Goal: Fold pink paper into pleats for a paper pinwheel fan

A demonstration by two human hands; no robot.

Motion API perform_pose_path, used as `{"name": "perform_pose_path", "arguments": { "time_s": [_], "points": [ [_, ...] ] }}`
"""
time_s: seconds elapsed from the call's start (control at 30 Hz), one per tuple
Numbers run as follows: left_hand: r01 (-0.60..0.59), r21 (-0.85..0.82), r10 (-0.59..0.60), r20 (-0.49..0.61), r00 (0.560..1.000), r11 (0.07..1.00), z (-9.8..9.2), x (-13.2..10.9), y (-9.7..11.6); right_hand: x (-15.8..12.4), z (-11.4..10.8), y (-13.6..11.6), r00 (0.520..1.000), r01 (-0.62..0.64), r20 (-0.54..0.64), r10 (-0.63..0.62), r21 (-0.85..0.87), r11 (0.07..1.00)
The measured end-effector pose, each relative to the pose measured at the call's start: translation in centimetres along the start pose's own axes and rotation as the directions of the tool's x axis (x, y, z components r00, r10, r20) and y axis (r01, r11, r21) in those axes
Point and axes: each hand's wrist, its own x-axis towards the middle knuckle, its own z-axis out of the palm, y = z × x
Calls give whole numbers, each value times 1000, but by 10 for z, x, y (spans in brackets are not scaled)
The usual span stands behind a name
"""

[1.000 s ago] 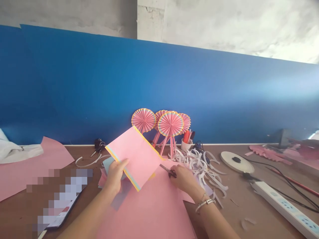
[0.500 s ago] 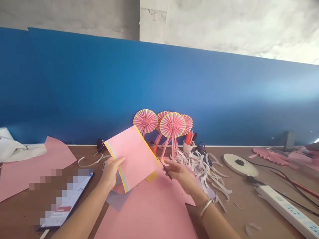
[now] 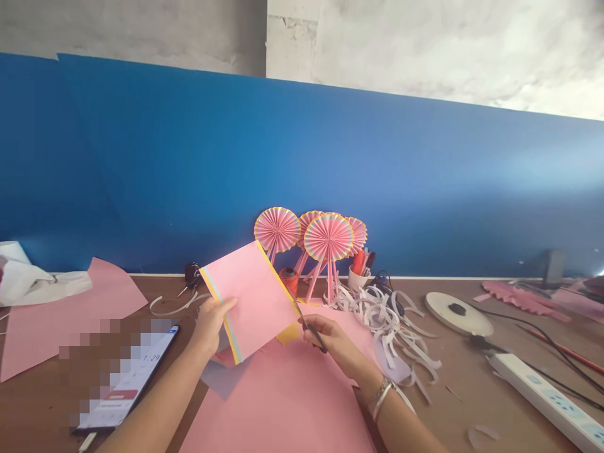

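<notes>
My left hand point(image 3: 211, 322) is closed on the lower left edge of a pink paper sheet point(image 3: 252, 299) with yellow and blue striped borders, holding it tilted above the table. My right hand point(image 3: 330, 340) grips small scissors point(image 3: 305, 324), whose blades touch the sheet's right edge. Below both hands lies a large pink paper sheet point(image 3: 287, 402) on the brown table point(image 3: 472, 390).
Several pink paper fans on sticks point(image 3: 325, 242) lean against the blue wall point(image 3: 330, 176). Curled white paper strips point(image 3: 387, 314), a white cup of pens point(image 3: 358, 274), a white round disc point(image 3: 457, 311), a power strip point(image 3: 542, 393), a phone point(image 3: 127, 384) and another pink sheet point(image 3: 61, 314) lie around.
My right hand has lifted the scissors from the table up to the right edge of the held sheet. The left hand has turned the sheet slightly.
</notes>
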Motion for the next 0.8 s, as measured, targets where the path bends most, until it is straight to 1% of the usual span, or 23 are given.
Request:
{"name": "perform_pose_path", "arguments": {
  "time_s": [0.17,0.3,0.53,0.7,0.8],
  "points": [
    [25,0,-25,17,1000,1000,0,0,-1,0,3,-4,999,33,21,-33,-16,999],
    [37,-7,-37,25,999,999,0,0,0,1,2,-2,1000,15,2,-15,-15,1000],
    [41,-39,-39,45,998,998,-2,3,-4,0,0,0,1000,-1,3,1,-16,1000],
    [44,-74,-41,47,998,996,-4,6,-7,2,-4,5,1000,-10,-28,11,3,1000],
    [51,-69,-48,43,998,996,-5,7,-9,2,-5,6,1000,-7,-26,8,13,1000]
  ]
}}
